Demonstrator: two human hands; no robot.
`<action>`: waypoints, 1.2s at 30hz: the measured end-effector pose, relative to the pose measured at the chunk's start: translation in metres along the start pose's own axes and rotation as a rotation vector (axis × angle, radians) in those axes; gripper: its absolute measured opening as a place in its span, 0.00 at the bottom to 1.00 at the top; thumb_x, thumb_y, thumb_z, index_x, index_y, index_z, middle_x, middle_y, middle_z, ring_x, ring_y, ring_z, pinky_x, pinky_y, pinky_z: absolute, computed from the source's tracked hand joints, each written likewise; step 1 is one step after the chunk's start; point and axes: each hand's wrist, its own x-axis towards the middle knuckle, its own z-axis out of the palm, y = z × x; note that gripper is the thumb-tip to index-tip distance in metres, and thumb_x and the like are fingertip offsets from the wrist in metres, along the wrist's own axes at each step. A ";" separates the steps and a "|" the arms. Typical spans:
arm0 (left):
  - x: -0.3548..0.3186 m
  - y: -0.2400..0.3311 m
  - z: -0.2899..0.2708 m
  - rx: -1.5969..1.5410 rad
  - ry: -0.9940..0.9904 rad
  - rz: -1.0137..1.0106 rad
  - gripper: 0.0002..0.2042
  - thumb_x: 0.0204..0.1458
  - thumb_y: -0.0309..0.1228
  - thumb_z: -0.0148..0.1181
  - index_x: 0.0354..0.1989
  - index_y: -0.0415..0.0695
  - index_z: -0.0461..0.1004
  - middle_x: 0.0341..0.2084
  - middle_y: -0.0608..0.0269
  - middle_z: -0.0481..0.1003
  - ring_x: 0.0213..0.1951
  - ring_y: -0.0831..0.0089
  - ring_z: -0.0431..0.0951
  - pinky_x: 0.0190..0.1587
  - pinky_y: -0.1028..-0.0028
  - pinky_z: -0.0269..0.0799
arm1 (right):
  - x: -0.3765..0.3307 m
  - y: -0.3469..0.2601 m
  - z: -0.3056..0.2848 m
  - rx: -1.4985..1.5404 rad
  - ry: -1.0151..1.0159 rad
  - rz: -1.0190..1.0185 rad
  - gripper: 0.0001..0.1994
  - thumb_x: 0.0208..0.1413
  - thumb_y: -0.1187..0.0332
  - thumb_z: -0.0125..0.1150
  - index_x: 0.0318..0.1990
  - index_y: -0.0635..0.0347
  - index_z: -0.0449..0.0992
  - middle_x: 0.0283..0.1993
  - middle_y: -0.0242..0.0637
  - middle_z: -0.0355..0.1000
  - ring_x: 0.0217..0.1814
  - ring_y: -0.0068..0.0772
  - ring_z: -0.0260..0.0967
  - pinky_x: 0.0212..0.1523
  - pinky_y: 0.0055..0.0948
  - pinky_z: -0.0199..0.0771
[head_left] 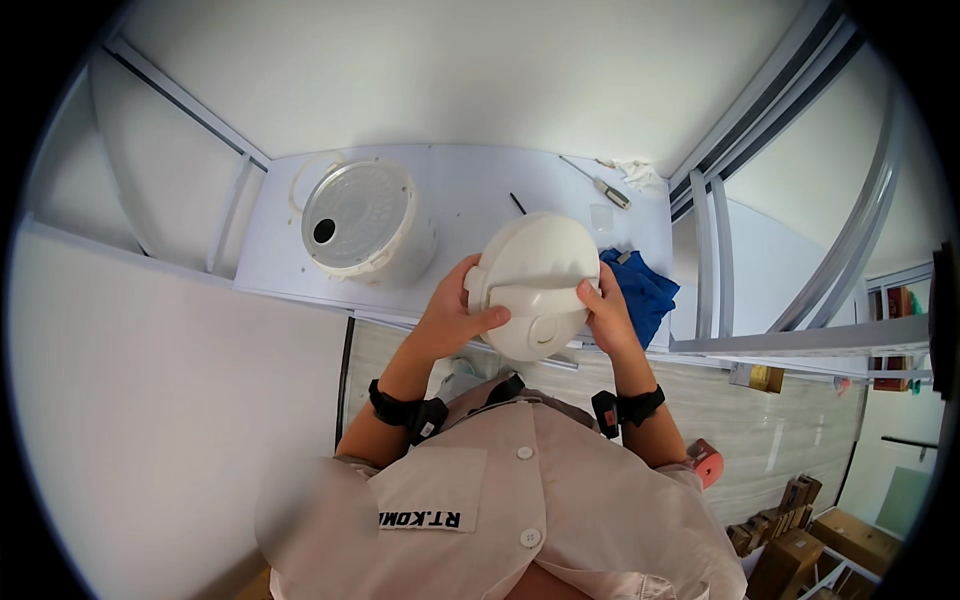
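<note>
In front of my chest, at the table's front edge, I hold a white domed lid-like piece (540, 250) with a raised bar across it and a rounded button shape below. My left hand (455, 315) is closed on its left side, the thumb pressed on the front. On the opposite side my right hand (610, 312) grips the rim, with its thumb near the end of the bar. The fingers behind the piece are hidden. To the left, apart from my hands, stands a white round tub (365, 220) with a greyish top and a black round spot.
The white table (465, 180) backs onto a wall. A blue cloth (640, 295) lies right of my hands. Beyond it are a screwdriver-like tool (610, 192), a small clear cup (601, 217), crumpled white tissue (640, 176) and a thin black stick (517, 203). Metal frames (715, 255) stand at right; cardboard boxes (790, 560) lie below.
</note>
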 end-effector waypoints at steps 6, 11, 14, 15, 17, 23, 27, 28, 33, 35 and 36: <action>0.002 -0.003 0.001 -0.003 -0.016 -0.002 0.43 0.53 0.35 0.78 0.73 0.35 0.59 0.61 0.54 0.73 0.63 0.65 0.74 0.66 0.64 0.70 | 0.000 0.007 -0.004 0.034 -0.027 0.007 0.43 0.59 0.51 0.77 0.73 0.62 0.59 0.67 0.41 0.67 0.70 0.36 0.63 0.71 0.37 0.64; 0.003 0.001 0.002 0.022 -0.026 -0.011 0.42 0.54 0.34 0.77 0.73 0.36 0.59 0.62 0.56 0.73 0.64 0.67 0.72 0.68 0.64 0.69 | 0.000 0.005 -0.002 0.102 -0.052 -0.024 0.41 0.59 0.53 0.77 0.72 0.61 0.59 0.66 0.39 0.67 0.70 0.34 0.63 0.71 0.37 0.64; 0.003 0.000 -0.001 0.028 -0.030 -0.010 0.41 0.55 0.32 0.76 0.74 0.36 0.59 0.62 0.57 0.73 0.64 0.68 0.72 0.68 0.64 0.68 | 0.002 0.008 -0.003 0.082 -0.063 -0.051 0.40 0.59 0.53 0.77 0.71 0.61 0.60 0.65 0.39 0.67 0.69 0.34 0.63 0.71 0.37 0.64; 0.002 0.000 -0.001 0.027 -0.035 -0.007 0.41 0.55 0.32 0.76 0.74 0.36 0.59 0.62 0.57 0.74 0.64 0.68 0.72 0.68 0.65 0.68 | 0.003 0.010 -0.005 0.053 -0.071 -0.057 0.41 0.59 0.51 0.76 0.72 0.58 0.59 0.66 0.38 0.67 0.70 0.34 0.63 0.70 0.37 0.65; 0.001 0.002 -0.002 0.018 -0.046 0.001 0.41 0.55 0.33 0.76 0.73 0.36 0.59 0.61 0.55 0.73 0.63 0.67 0.73 0.67 0.65 0.69 | 0.005 0.012 -0.006 -0.005 -0.087 -0.069 0.43 0.59 0.47 0.76 0.74 0.53 0.59 0.68 0.36 0.67 0.71 0.35 0.64 0.69 0.39 0.66; -0.001 -0.009 -0.006 -0.027 0.054 0.015 0.31 0.59 0.29 0.71 0.70 0.35 0.66 0.57 0.56 0.78 0.58 0.68 0.78 0.62 0.66 0.75 | -0.004 -0.006 0.012 0.067 0.028 -0.119 0.41 0.55 0.56 0.80 0.69 0.64 0.61 0.62 0.40 0.70 0.65 0.33 0.67 0.67 0.35 0.68; 0.000 -0.015 -0.004 -0.218 0.181 0.040 0.23 0.63 0.25 0.67 0.66 0.35 0.72 0.54 0.57 0.81 0.53 0.70 0.81 0.56 0.69 0.79 | -0.004 -0.003 0.022 0.011 0.118 -0.154 0.43 0.53 0.57 0.82 0.68 0.66 0.60 0.61 0.43 0.70 0.65 0.33 0.68 0.66 0.34 0.69; -0.001 -0.017 -0.007 -0.248 0.183 0.040 0.22 0.63 0.25 0.67 0.65 0.36 0.72 0.54 0.56 0.81 0.53 0.70 0.81 0.56 0.69 0.80 | -0.005 -0.004 0.026 -0.003 0.122 -0.154 0.43 0.53 0.57 0.82 0.68 0.66 0.59 0.61 0.43 0.70 0.65 0.33 0.68 0.67 0.34 0.69; -0.004 -0.029 -0.015 -0.420 0.180 0.052 0.21 0.63 0.25 0.68 0.64 0.36 0.74 0.54 0.56 0.81 0.54 0.68 0.82 0.55 0.67 0.82 | -0.017 -0.016 0.037 -0.141 0.143 -0.204 0.44 0.51 0.57 0.84 0.67 0.66 0.59 0.61 0.43 0.70 0.64 0.33 0.68 0.66 0.35 0.70; -0.006 -0.033 -0.022 -0.440 0.115 0.045 0.21 0.63 0.25 0.68 0.64 0.37 0.74 0.54 0.56 0.81 0.54 0.67 0.83 0.55 0.65 0.82 | -0.022 -0.017 0.037 -0.180 0.149 -0.226 0.44 0.51 0.57 0.84 0.66 0.65 0.60 0.60 0.42 0.70 0.64 0.33 0.68 0.66 0.35 0.71; -0.007 -0.034 -0.026 -0.450 0.083 0.041 0.21 0.62 0.25 0.68 0.64 0.37 0.74 0.55 0.56 0.81 0.54 0.66 0.83 0.56 0.64 0.82 | -0.023 -0.017 0.036 -0.162 0.136 -0.240 0.44 0.51 0.57 0.84 0.66 0.65 0.60 0.61 0.42 0.70 0.64 0.33 0.68 0.66 0.35 0.71</action>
